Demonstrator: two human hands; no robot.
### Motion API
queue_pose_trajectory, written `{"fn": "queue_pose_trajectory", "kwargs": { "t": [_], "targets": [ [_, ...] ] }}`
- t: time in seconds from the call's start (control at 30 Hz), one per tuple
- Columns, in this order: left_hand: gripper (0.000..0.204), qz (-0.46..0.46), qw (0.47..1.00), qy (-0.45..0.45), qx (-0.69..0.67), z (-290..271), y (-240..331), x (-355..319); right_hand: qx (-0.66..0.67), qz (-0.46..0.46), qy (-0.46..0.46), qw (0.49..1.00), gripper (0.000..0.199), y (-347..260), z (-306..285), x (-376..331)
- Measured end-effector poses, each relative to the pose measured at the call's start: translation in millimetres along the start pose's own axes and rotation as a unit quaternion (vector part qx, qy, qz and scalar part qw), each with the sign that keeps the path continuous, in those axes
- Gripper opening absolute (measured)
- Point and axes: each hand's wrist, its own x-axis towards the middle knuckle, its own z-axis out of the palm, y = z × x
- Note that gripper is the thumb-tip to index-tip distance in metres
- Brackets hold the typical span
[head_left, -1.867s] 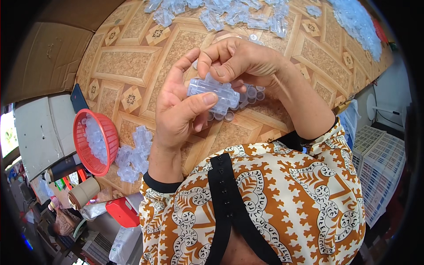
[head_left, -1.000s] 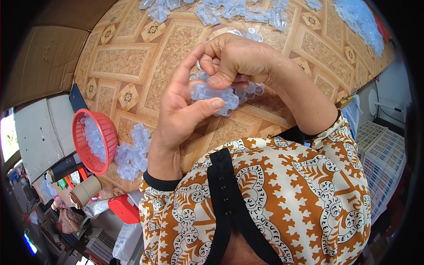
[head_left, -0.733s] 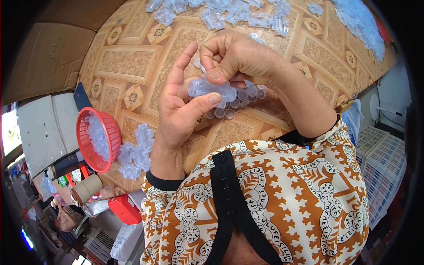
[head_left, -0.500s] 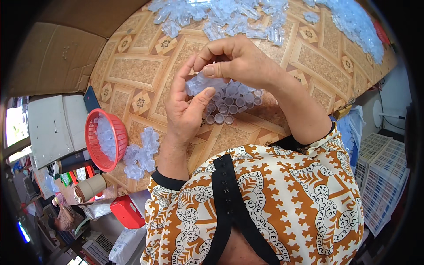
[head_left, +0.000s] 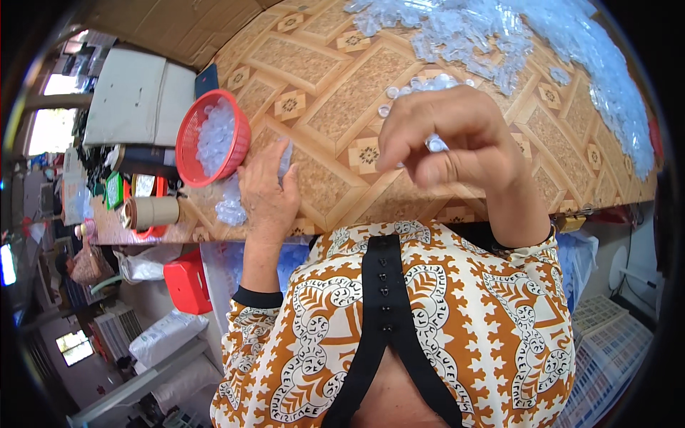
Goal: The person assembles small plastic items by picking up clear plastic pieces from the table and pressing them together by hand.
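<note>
My right hand [head_left: 453, 139] is raised over the table with its fingers curled, holding a small clear plastic cap [head_left: 436, 143] that shows between fingers and thumb. Anything deeper in the palm is hidden. Beyond this hand lies a cluster of small round caps [head_left: 439, 82], partly covered by it. My left hand [head_left: 270, 189] rests over a small heap of clear plastic tubes [head_left: 231, 203], its fingers stretched and its thumb apart. One clear tube [head_left: 286, 155] shows between the thumb and fingers. Next to this hand, a red basket [head_left: 242, 139] holds many small translucent pieces.
A large spread of clear plastic pieces [head_left: 485, 36] covers the table's far right. Cardboard [head_left: 164, 28] stands along the far left edge. A brown tape roll [head_left: 151, 212] sits left of my left hand. Below the table edge is a red stool [head_left: 189, 282].
My hands were together over the caps and have moved apart. The left went down-left to the heap of tubes; the right drew nearer with a cap. The whole view has shifted.
</note>
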Motion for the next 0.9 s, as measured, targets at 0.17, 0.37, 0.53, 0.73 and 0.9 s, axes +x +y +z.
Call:
{"fn": "queue_pose_trajectory", "kwargs": {
  "t": [0.17, 0.37, 0.53, 0.73, 0.9],
  "targets": [
    [0.047, -0.093, 0.995, -0.025, 0.018, -36, -18, -51, -0.008, -0.244, -0.039, 0.969, 0.018, -21, 40, 3],
    [0.050, -0.239, 0.939, -0.096, 0.226, -94, -47, -128, -0.112, -0.327, -0.015, 0.938, 0.015, -55, 74, 12],
    [0.039, -0.210, 0.964, -0.011, 0.164, -92, -40, -114, -0.238, -0.261, 0.077, 0.933, 0.010, -54, 127, 29],
    [0.031, -0.052, 0.997, 0.038, -0.039, -48, -21, -44, -0.397, -0.197, 0.181, 0.878, 0.011, -57, 52, -24],
    [0.030, 0.114, 0.980, 0.001, -0.163, -5, 75, 40, -0.517, -0.165, 0.243, 0.804, 0.017, -80, -10, -91]
  ]
}}
